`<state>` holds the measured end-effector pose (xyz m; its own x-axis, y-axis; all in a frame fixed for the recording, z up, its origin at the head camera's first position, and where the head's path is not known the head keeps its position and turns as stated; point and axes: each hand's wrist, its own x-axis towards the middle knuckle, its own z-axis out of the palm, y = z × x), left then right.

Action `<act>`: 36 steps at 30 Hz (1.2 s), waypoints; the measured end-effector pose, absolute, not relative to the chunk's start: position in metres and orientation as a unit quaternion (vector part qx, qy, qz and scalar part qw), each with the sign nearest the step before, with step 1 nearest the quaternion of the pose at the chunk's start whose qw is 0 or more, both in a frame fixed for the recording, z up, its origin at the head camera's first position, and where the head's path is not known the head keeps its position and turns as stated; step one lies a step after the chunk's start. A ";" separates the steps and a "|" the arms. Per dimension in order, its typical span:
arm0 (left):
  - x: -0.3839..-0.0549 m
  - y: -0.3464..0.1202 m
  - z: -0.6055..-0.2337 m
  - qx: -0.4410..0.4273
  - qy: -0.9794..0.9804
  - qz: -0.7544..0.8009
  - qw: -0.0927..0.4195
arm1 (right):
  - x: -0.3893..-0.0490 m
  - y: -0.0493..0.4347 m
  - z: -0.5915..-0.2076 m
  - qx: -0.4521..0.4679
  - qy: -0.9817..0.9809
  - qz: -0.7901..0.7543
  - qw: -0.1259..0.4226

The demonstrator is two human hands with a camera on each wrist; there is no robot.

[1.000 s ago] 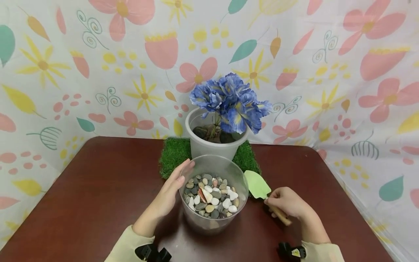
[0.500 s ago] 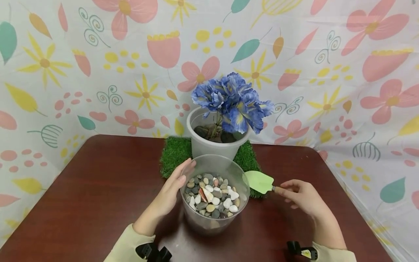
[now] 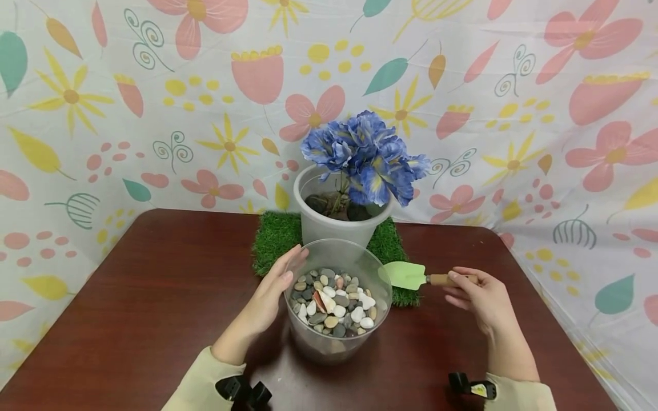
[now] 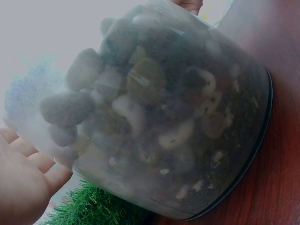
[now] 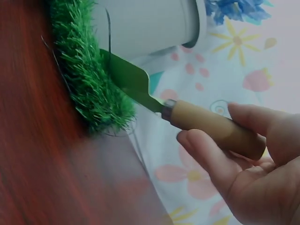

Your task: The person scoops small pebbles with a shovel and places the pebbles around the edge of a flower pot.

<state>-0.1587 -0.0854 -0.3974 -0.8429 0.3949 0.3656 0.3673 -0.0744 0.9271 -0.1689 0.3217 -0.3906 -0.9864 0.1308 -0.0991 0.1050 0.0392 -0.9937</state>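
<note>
A clear plastic tub stands near the middle of the table, holding grey, white and tan pebbles and a reddish shell-like piece. My left hand rests along the tub's left side with fingers extended. In the left wrist view, dark material and light bits show through the tub wall. To the right, my right hand pinches the wooden handle of a small green trowel between thumb and fingers. The blade points left, its tip by the tub's rim; whether they touch I cannot tell.
Behind the tub, a pale grey flowerpot with blue flowers and dark stones stands on a green grass mat. A flower-printed cloth hangs behind the dark red table.
My right hand has moved right and farther up the table, turning the trowel from a slant to nearly level, handle rightward. The left hand stays at the tub.
</note>
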 end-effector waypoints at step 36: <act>-0.161 -0.078 -0.400 0.260 0.684 0.681 -0.005 | -0.174 0.326 -0.349 0.098 -0.305 0.946 -0.058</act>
